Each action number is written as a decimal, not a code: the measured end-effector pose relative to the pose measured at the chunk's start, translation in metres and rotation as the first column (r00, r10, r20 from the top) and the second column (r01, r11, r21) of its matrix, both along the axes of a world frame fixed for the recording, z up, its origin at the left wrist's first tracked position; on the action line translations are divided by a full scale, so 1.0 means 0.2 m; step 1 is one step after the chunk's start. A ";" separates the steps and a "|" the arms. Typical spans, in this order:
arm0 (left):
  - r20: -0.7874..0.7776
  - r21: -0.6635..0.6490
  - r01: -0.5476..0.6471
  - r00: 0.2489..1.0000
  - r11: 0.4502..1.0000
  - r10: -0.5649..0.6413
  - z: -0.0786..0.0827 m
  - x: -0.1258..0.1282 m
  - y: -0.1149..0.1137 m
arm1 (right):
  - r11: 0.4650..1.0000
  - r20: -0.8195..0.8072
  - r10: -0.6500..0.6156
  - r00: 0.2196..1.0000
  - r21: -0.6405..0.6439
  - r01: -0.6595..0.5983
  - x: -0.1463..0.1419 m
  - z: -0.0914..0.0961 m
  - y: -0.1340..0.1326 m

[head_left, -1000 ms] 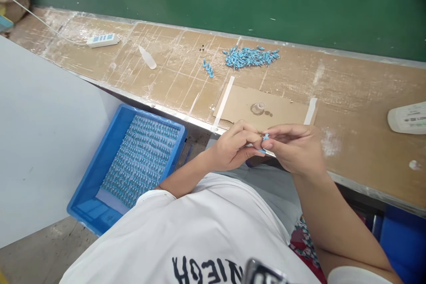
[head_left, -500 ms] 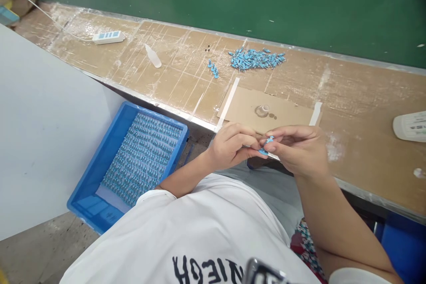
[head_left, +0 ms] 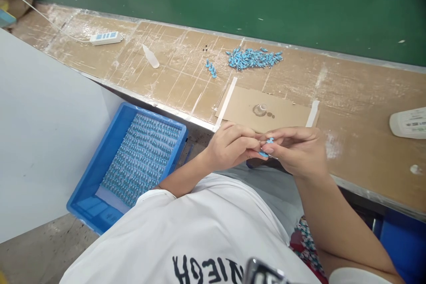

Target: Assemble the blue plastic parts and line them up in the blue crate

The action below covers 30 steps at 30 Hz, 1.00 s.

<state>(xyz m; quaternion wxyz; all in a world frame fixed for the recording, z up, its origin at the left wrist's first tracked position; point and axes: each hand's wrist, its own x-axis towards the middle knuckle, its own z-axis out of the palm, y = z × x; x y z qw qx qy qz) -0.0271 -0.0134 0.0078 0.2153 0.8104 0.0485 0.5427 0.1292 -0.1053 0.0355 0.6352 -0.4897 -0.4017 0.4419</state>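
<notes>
My left hand is closed, thumb and fingers pinching a small blue piece with a round disc base in front of my body. My right hand meets it there, its thumb and forefinger closed on the upper blue part. A thin, light sliver sticks out below the right thumb; what it is I cannot make out. Fingers hide most of the piece. Just beyond the hands, a cardboard sheet taped to the bench bears a tiny clear cup and small dark discs.
A pile of small blue pieces lies at the back of the bench, with several upright on discs beside it. Leftward are a squeeze bottle and a power strip. A blue crate holds rows of blue pieces; a white bottle lies right.
Both hands stay together on the blue piece, with only slight finger movement. A thin sliver now shows more clearly under the right thumb. The whole view has shifted a little.
</notes>
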 end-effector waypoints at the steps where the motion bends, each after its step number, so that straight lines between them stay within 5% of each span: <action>1: 0.002 -0.007 0.010 1.000 1.000 -0.010 0.00 0.00 0.00 | 1.000 -0.004 0.000 1.000 -0.006 0.000 0.00 0.00 0.00; 19: -0.003 -0.006 0.055 0.998 0.998 -0.055 0.00 0.01 -0.01 | 0.998 -0.140 0.032 0.990 -0.044 -0.038 0.01 -0.05 -0.01; 25: 0.079 -0.194 0.085 0.994 0.977 -0.070 -0.01 0.02 0.00 | 0.997 -0.242 -0.056 0.969 -0.068 0.040 -0.03 -0.04 0.03; 30: 0.200 -0.426 0.119 0.979 0.897 -0.035 -0.06 0.04 -0.01 | 0.978 -0.221 -0.209 0.953 -0.060 0.200 -0.06 -0.05 0.06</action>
